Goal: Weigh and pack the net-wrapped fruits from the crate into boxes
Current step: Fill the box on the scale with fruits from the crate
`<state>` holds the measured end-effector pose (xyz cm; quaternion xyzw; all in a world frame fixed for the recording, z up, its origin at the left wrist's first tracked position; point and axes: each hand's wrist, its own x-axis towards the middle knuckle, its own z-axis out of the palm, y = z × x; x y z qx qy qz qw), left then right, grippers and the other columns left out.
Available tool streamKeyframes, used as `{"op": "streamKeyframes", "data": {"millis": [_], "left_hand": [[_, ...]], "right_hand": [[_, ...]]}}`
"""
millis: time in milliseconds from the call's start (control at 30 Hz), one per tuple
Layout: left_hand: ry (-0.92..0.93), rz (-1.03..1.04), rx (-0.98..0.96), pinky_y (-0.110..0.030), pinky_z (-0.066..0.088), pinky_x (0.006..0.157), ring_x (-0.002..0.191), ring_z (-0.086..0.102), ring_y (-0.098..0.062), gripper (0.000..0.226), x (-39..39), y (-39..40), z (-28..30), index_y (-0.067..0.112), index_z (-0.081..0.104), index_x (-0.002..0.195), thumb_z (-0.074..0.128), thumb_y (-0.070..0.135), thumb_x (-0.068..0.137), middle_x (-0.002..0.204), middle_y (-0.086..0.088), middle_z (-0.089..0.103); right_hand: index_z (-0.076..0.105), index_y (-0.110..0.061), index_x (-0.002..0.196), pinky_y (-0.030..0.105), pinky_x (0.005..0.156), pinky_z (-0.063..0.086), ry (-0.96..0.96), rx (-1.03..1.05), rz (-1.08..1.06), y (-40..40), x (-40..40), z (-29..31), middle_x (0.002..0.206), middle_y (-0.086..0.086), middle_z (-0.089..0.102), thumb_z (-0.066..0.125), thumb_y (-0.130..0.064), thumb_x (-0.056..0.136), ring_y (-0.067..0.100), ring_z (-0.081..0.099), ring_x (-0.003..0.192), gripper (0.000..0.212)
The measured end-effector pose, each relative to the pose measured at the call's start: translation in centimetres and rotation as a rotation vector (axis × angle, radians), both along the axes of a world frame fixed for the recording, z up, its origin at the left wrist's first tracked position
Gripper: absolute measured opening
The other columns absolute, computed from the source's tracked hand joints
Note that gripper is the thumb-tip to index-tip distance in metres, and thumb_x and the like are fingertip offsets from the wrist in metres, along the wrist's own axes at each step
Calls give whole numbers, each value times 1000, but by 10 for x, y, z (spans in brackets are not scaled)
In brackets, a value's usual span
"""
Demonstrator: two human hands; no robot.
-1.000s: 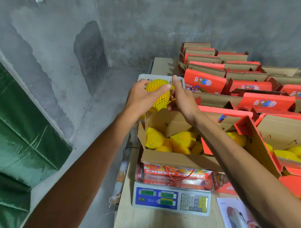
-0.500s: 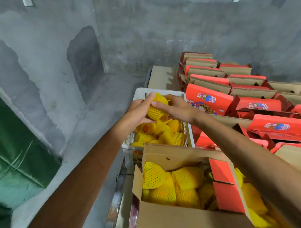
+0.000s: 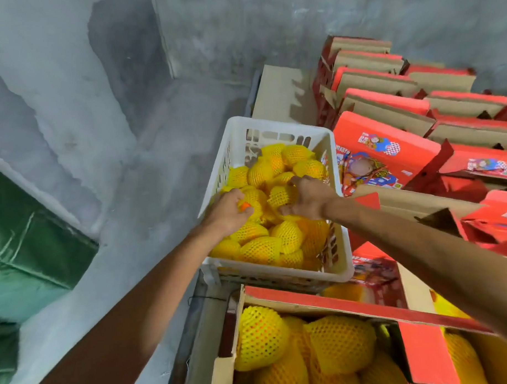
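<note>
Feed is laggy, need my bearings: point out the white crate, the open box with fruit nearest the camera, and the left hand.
white crate [image 3: 276, 125]: head view, far rim.
open box [image 3: 322, 300]: head view, red far flap edge.
left hand [image 3: 227, 214]: head view, back of the hand.

One white crate heaped with too many net-wrapped fruits to count; two hands; one open box nearest; a dozen or so red boxes behind
</note>
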<state>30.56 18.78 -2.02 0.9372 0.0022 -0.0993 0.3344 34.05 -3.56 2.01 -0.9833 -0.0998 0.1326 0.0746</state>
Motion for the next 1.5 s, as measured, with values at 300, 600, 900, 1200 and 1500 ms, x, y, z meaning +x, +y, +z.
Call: {"op": "streamKeyframes", "data": {"millis": [300, 600, 900, 1200, 1500], "left_hand": [[15, -108, 233, -53, 45, 106, 139, 41, -36, 97, 49, -15, -38, 17, 34, 151, 80, 60, 77, 152, -11, 43], [-2, -122, 301, -43, 37, 106, 136, 37, -35, 102, 59, -24, -69, 18, 31, 154, 80, 61, 75, 151, -10, 44], [70, 189, -393, -24, 55, 75, 96, 67, -19, 42, 36, -16, -25, 20, 71, 112, 81, 45, 80, 97, 6, 73], [193, 68, -418, -17, 52, 57, 60, 72, -10, 75, -4, -7, 18, 23, 67, 93, 42, 93, 78, 60, 7, 70], [99, -53, -442, -40, 55, 72, 79, 74, -14, 32, -30, -24, 9, 11, 69, 110, 54, 38, 105, 93, -15, 72]], "right_hand": [[43, -9, 144, 48, 101, 43, -267, -222, 147, 3, 19, -24, 144, 17, 46, 52, -49, 101, 37, 42, 130, 60], [66, -9, 110, 43, 92, 41, -442, -123, 612, 4, 12, -28, 114, 10, 62, 49, -33, 100, 31, 56, 105, 32], [36, -11, 153, 42, 103, 41, -183, 13, 409, 10, 1, -19, 147, 13, 47, 61, -43, 97, 34, 47, 132, 70], [36, -21, 146, 32, 94, 48, -77, 301, 372, 18, -25, -5, 141, 3, 54, 77, -63, 77, 24, 58, 121, 90], [48, -15, 126, 46, 75, 56, -48, 88, 247, -19, -48, 12, 105, 12, 69, 60, -80, 63, 33, 65, 93, 91]]}}
